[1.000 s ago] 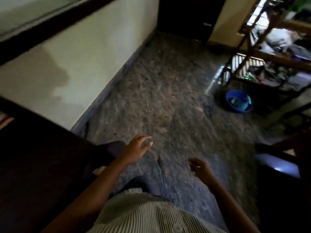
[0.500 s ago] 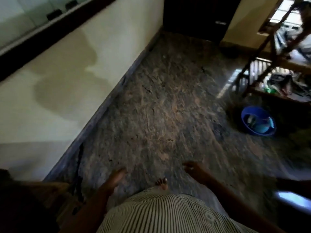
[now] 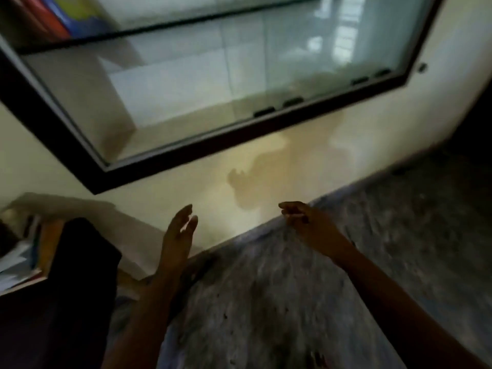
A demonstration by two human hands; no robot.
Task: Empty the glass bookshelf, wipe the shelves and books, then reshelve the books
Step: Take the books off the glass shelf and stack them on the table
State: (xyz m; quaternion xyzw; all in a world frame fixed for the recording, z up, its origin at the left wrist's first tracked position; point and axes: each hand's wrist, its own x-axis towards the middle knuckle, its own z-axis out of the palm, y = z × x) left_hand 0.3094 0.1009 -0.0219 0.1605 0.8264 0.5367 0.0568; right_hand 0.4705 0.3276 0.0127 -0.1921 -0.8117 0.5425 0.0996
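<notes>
Presently, head view, blurred by motion.

Near left: a loose stack of books and papers (image 3: 20, 258), orange cover showing, lies low at the frame edge. A dark shape (image 3: 80, 267) overlaps its right side; cannot tell what it is.

Far left, top: the glass bookshelf (image 3: 186, 153), dark-framed and set in the cream wall (image 3: 149, 201). Behind the glass on its upper shelf, at the left end, a few upright books (image 3: 50, 21) lean together: red, blue and yellow covers. Below that shelf board the glass shows a pale interior with reflections. Small dark door pulls (image 3: 264, 112) sit along the bottom edge of the glass, in two pairs.

Centre: left hand (image 3: 177, 241) raised in front of the wall, below the bookshelf frame and apart from it. Fingers straight and close together, palm turned toward the right, nothing held.

On the wall between the hands and above them: a hand-shaped shadow (image 3: 246, 187).

Right of centre: right hand (image 3: 306, 226) at about the same height, over the line where the wall meets the floor. Fingers loosely bent forward, nothing held. The two hands are well apart and touch nothing.

Right and near: mottled grey-brown stone floor (image 3: 386, 262), running to a dark corner at far right.
</notes>
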